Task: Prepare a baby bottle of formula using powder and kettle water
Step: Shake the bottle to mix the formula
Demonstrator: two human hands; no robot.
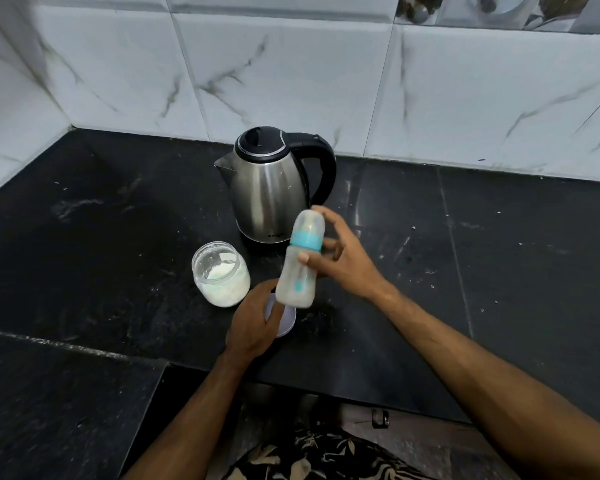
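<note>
Early stage: the right hand [340, 261] grips the capped, seemingly empty bottle [300, 259] aloft at 5 o'clock of the closed kettle [269, 188], the left hand [253, 323] holds the lid [284, 318] at 4 o'clock of the open powder jar [220, 273]; powder and water remain.

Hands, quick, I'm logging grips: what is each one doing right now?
Left hand: holds the jar lid on the counter.
Right hand: grips the baby bottle, lifted and tilted.
</note>
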